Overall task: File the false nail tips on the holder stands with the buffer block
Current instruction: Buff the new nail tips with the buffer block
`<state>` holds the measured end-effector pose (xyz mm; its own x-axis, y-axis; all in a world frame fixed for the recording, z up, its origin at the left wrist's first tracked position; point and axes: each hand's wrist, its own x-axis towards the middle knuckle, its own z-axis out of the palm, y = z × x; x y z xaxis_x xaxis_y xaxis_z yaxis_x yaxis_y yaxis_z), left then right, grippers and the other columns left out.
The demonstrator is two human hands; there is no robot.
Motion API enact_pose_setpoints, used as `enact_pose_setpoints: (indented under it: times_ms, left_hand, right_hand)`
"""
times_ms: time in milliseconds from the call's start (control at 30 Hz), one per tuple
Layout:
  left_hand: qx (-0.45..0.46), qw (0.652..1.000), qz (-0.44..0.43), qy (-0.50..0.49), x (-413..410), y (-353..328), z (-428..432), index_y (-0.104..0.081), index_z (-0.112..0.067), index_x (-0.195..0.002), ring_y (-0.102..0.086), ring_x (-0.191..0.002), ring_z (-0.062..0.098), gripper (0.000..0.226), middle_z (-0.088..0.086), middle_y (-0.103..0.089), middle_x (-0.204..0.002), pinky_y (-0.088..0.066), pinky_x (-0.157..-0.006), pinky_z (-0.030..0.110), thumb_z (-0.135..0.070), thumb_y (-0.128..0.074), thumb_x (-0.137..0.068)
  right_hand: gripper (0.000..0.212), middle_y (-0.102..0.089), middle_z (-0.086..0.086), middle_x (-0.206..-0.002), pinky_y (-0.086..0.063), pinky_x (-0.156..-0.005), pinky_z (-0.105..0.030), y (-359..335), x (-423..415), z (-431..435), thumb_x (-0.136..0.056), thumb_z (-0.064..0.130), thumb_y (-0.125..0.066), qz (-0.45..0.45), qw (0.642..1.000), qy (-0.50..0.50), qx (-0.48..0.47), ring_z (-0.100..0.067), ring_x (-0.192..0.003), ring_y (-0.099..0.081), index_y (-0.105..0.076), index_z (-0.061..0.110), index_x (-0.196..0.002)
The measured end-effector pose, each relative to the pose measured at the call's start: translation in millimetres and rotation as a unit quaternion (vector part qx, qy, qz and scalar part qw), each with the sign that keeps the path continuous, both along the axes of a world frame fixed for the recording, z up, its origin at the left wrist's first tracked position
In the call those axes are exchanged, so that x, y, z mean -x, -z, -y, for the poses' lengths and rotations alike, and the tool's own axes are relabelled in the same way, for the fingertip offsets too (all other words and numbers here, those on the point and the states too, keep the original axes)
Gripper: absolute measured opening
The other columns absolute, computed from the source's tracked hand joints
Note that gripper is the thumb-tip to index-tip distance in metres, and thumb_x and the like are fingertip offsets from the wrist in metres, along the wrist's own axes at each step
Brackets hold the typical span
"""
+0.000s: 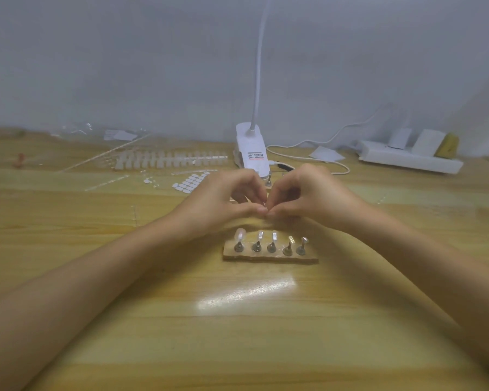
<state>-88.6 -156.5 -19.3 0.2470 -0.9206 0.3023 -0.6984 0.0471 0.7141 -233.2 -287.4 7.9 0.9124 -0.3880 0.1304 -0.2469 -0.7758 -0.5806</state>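
Currently left hand and right hand are curled, fingertips pinched together; can't tell what they hold, if anything. False nail tips on holder stands sit just below the fingertips. Risk: a dropped wrist tips a stand.

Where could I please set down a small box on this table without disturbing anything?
Bare tabletop lies on the near side of the holder base, and at right between the right hand and the power strip. The back left is crowded with nail tip strips and adhesive tabs.
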Motion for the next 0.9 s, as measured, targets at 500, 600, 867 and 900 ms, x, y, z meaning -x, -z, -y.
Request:
enact_pose_setpoints:
  times_ms: [500,600,867,900]
  left_hand:
    - [-0.017,0.989,0.122,0.083,4,-2,2,-0.077,-0.019,-0.092,-0.058,-0.074,0.007,0.014,-0.007,-0.064,-0.088,-0.049,-0.075,0.028,-0.016,-0.081,-0.079]
    - [0.021,0.975,0.188,0.113,4,-2,0,-0.077,-0.015,-0.088,-0.059,-0.072,0.011,0.006,-0.004,-0.066,-0.087,-0.047,-0.073,0.027,-0.014,-0.077,-0.083]
    - [0.072,0.947,0.293,0.113,-3,4,-3,-0.071,-0.012,-0.088,-0.061,-0.079,0.019,0.005,-0.003,-0.065,-0.089,-0.050,-0.072,0.040,-0.012,-0.069,-0.092]
    - [0.064,0.953,0.271,0.118,-5,3,-3,-0.073,-0.012,-0.088,-0.062,-0.080,0.016,0.004,-0.003,-0.065,-0.089,-0.051,-0.073,0.037,-0.012,-0.070,-0.091]
  right_hand:
    - [0.019,-0.070,0.003,-0.068,-0.048,-0.049,-0.016,-10,22,14,-0.077,-0.001,-0.080,-0.072,0.996,-0.051,-0.013,-0.014,-0.058,-0.068,-0.070,0.013,-0.072]
    - [0.018,-0.072,-0.004,-0.077,-0.052,-0.051,-0.022,-5,27,18,-0.079,0.000,-0.080,-0.056,0.996,-0.062,-0.008,-0.023,-0.065,-0.070,-0.071,0.015,-0.076]
    - [0.007,-0.072,0.008,-0.078,-0.045,-0.051,-0.022,-7,34,34,-0.086,0.015,-0.075,0.039,0.999,-0.028,0.002,-0.009,-0.059,-0.057,-0.074,0.020,-0.082]
    - [0.004,-0.070,0.010,-0.082,-0.043,-0.056,-0.020,-9,35,38,-0.084,0.022,-0.078,0.042,0.999,-0.015,0.019,-0.007,-0.060,-0.053,-0.075,0.023,-0.084]
